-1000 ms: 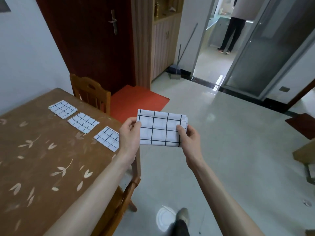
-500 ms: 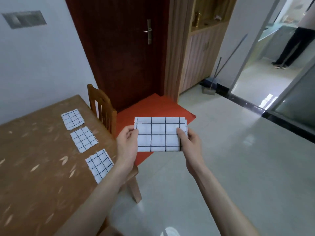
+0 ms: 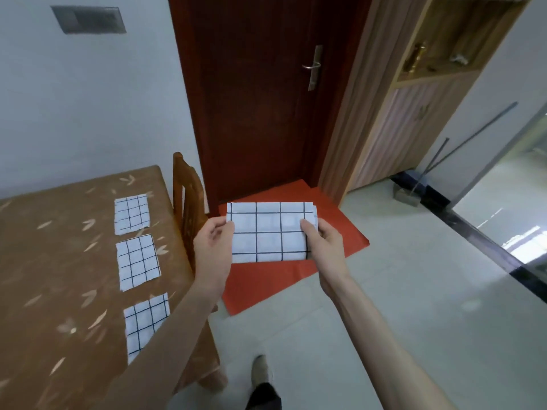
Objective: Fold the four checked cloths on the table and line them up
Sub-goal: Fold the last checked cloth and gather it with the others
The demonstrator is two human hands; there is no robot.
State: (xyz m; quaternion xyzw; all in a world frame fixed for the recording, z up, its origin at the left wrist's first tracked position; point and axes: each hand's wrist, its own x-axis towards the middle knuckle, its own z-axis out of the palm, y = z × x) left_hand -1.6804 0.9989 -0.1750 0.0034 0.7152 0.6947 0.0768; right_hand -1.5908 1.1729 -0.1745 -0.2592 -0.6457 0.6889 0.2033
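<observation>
Holding fourth white black-checked cloth point(image 3: 268, 232), half-folded, pinched in both hands point(image 3: 213, 244) point(image 3: 325, 242) off brown leaf-patterned counter point(image 3: 59, 261); three folded squares point(image 3: 137, 261) lined up.

The checked cloth point(image 3: 268, 232) I pinch between my left hand point(image 3: 213, 242) and right hand point(image 3: 322, 242) looks like thin matt woven fabric, layered at its right edge. Three folded cloths point(image 3: 137, 261) of the same matt weave lie on the table point(image 3: 59, 276), whose brown leaf-printed cover looks smooth with a faint sheen. The chair point(image 3: 186, 196) is varnished wood, the floor point(image 3: 414, 306) glossy tile, the mat point(image 3: 284, 279) flat matt red.
</observation>
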